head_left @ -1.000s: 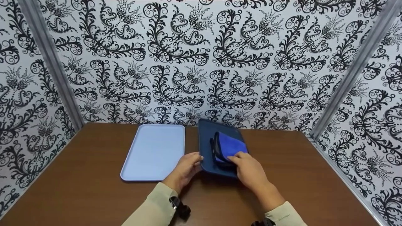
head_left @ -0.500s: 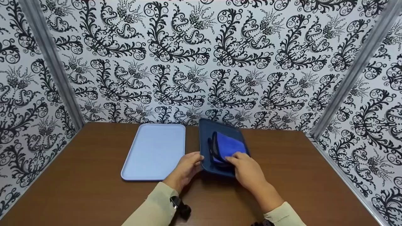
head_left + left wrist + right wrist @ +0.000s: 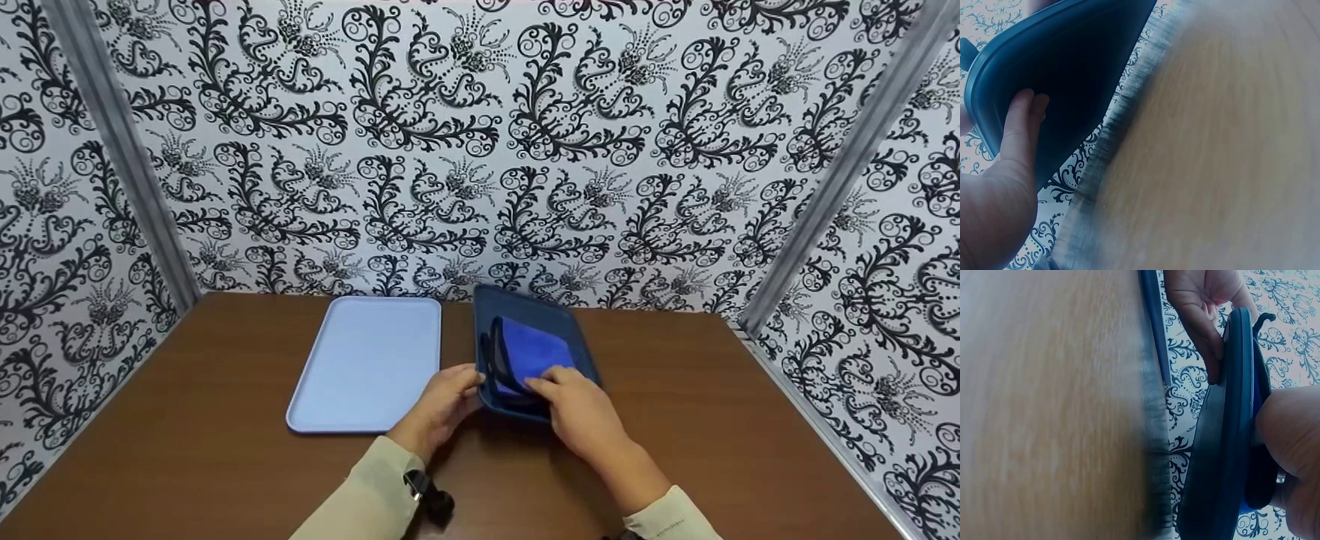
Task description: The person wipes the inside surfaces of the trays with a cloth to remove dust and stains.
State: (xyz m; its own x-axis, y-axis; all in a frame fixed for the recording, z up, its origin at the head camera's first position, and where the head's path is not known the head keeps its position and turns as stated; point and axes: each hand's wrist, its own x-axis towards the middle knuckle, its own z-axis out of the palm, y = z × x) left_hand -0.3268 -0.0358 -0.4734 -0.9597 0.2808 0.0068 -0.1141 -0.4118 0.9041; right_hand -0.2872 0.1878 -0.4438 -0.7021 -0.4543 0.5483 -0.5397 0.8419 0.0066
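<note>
My left hand (image 3: 446,397) grips the near left edge of a dark blue tray (image 3: 525,304), thumb at the rim. In the left wrist view its fingers (image 3: 1019,126) lie against the tray's underside. The tray is tilted, its left side raised off the table. On its upper face lies a folded blue cloth (image 3: 534,349) with black edging, layers fanned at its left side. My right hand (image 3: 589,409) holds this cloth by its near right part, thumb on top. In the right wrist view, the tray (image 3: 1235,410) appears edge-on and hides most of the cloth.
A light blue tray (image 3: 371,360) lies flat on the brown wooden table (image 3: 225,375), left of the dark one. Black-and-white patterned walls (image 3: 450,150) enclose the back and sides of the table. A dark wrist strap (image 3: 420,486) sits at the left cuff.
My right hand has slid the folded cloth to the left across the dark tray, close to its raised left rim. The left hand and the light blue tray have stayed in place.
</note>
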